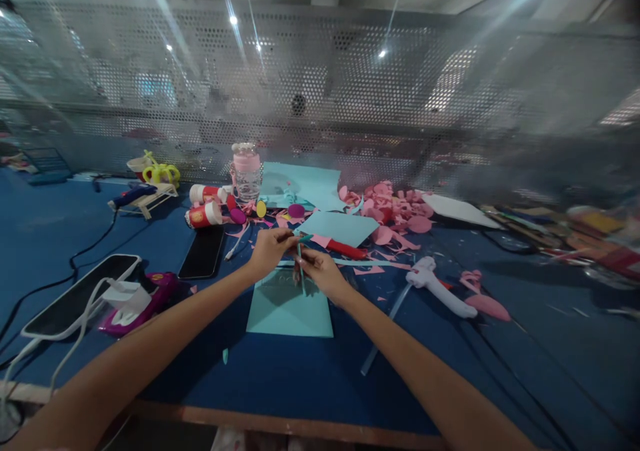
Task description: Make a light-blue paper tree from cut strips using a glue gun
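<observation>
Your left hand [271,247] and your right hand [324,272] are close together above the desk [280,377], and the fingers of both are narrowed on a thin teal strip [303,285]. This strip is in front of you, over the teal sheet [290,321] that lies on the desk. How exactly each fingertip meets it, I cannot tell. To your right rests a white glue gun [440,291]. Beyond your hands are pink scraps [395,201]; at your left, a black phone [203,252] lies flat.
</observation>
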`<state>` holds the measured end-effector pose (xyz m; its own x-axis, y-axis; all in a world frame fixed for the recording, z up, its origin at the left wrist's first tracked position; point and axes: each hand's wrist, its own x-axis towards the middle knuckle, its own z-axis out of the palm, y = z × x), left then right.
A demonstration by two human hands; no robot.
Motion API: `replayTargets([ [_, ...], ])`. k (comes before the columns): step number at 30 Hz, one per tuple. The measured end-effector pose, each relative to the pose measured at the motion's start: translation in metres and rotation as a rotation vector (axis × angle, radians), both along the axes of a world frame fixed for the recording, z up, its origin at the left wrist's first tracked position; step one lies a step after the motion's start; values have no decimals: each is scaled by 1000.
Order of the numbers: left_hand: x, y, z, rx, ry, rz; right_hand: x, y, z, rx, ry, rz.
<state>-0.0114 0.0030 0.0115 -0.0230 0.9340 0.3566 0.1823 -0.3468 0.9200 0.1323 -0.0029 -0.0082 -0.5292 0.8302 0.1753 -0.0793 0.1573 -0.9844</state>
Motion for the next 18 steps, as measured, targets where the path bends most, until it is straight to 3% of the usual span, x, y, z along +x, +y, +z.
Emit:
replayTargets([
  [18, -5, -1, 5, 81, 239, 14, 1, 2, -4, 9, -15, 14],
])
